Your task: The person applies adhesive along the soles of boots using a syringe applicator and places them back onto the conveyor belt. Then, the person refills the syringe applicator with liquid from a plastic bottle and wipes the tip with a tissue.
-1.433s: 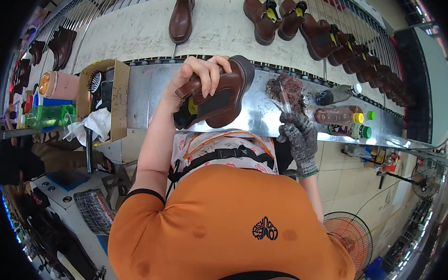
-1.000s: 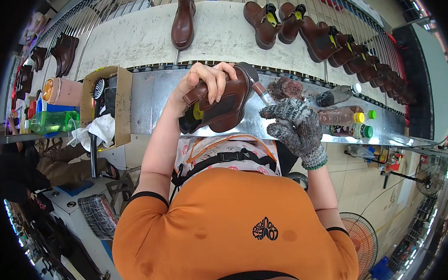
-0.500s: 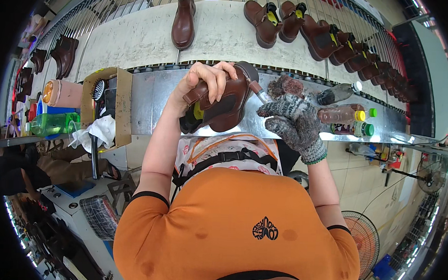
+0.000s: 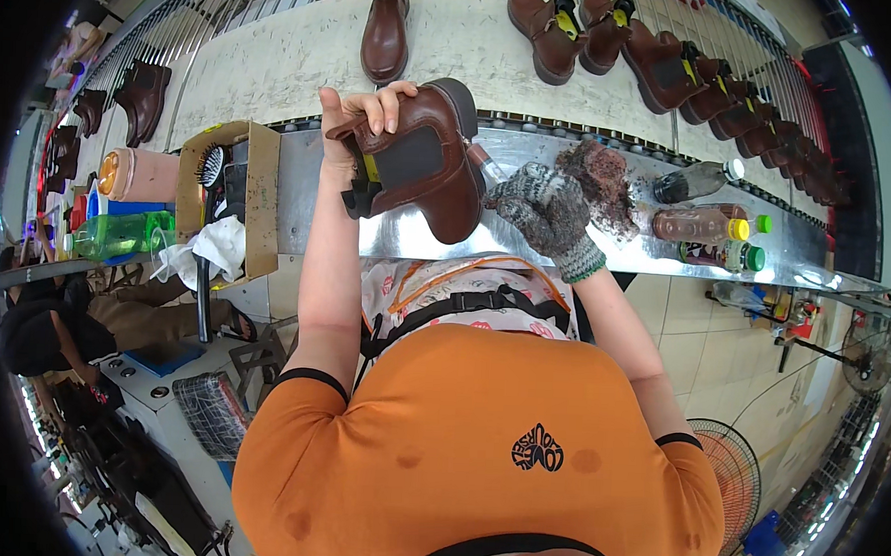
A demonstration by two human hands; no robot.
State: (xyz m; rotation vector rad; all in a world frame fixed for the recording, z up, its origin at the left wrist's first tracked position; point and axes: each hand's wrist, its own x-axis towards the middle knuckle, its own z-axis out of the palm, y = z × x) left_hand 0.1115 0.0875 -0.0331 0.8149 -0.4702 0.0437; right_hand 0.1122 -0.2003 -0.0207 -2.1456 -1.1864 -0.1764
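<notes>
Brown leather boot hangs gripped in the bare left hand — sole side turned toward the gloved right hand, which is closed on a small tool just beside it.

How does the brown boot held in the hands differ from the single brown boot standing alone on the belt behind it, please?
The held boot is lifted above the metal bench, tilted, its elastic side panel facing the camera; the lone boot stands upright on the conveyor belt. The held boot is gripped by the bare left hand, with the gloved right hand at its heel; nothing touches the lone boot. Both are brown ankle boots.
</notes>
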